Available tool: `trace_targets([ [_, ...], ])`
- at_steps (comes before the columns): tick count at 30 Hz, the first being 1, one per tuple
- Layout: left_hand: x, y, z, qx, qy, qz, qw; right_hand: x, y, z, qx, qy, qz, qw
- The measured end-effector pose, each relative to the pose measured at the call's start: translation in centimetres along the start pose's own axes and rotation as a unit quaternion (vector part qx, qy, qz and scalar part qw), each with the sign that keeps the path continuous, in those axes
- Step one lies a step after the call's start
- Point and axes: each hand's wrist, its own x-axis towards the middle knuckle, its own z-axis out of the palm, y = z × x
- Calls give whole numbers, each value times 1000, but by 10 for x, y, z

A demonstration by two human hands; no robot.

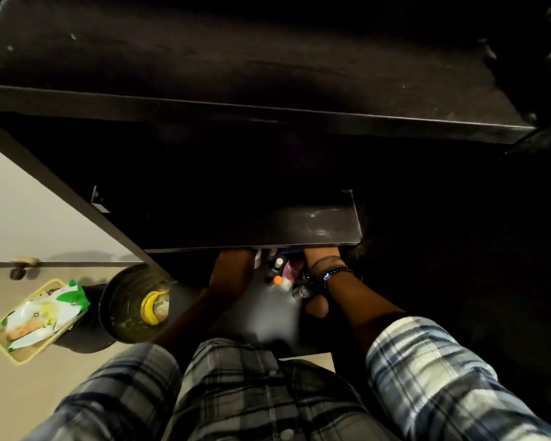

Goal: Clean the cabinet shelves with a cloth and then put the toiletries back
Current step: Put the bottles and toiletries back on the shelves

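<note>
Both hands reach under the lower cabinet shelf [318, 227] and are hidden by it past the wrists, so I cannot tell their grip. The toiletries [282, 275] stand clustered between the 2 forearms. No cloth shows. I judge toiletries are being handled; next comes a careful lift

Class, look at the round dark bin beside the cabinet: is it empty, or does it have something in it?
Not empty. A yellow banana peel and other scraps lie at the bottom of the open-topped bin.
</note>
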Motion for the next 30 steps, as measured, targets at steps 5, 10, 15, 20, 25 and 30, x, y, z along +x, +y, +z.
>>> trace_targets([
  [5,-27,-5,-8,3,43,29,999,-38,-15,4,6,111,28,993],
  [10,-56,-13,-15,-19,60,80,995,-90,-35,21,101,289,-9,952],
  [15,-85,-11,-39,-16,63,146,987,-133,-66,-2,212,393,-59,893],
  [20,-111,6,-82,-65,154,206,964,-174,-106,-58,452,459,-11,765],
  [25,-129,41,-153,-183,230,284,913,-202,-134,-128,583,475,-29,658],
  [30,-147,89,-238,-243,272,363,857,-236,-151,-211,614,509,-97,596],
])
